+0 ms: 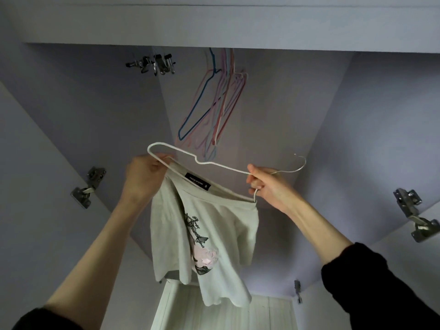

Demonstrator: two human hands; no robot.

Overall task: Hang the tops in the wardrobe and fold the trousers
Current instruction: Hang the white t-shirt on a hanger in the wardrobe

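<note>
head view: you are holding a white wire hanger (pixel 190 158) up in front of the open wardrobe (pixel 357 96), with a pale printed top (pixel 214 225) partly threaded on it. your left hand (pixel 142 177) is pinching the left shoulder end of the hanger together with the top's collar, fingers curled round both. your right hand (pixel 269 184) is gripping the hanger near its neck, fingers curled, hook pointing right and not on anything yet. the top is dangling bunched between your arms, label showing, only one side looking seated on the wire; the right shoulder is hidden behind your hand, cannot tell. farther in, a bunch of coloured empty hangers (pixel 214 103) is hanging up high, with clip hangers (pixel 154 64) to the left. judging by this, the top is mid-dressing: seating it fully and hooking it up are both left. no hung tops and no trousers are showing, so folding looks not yet started.
</note>
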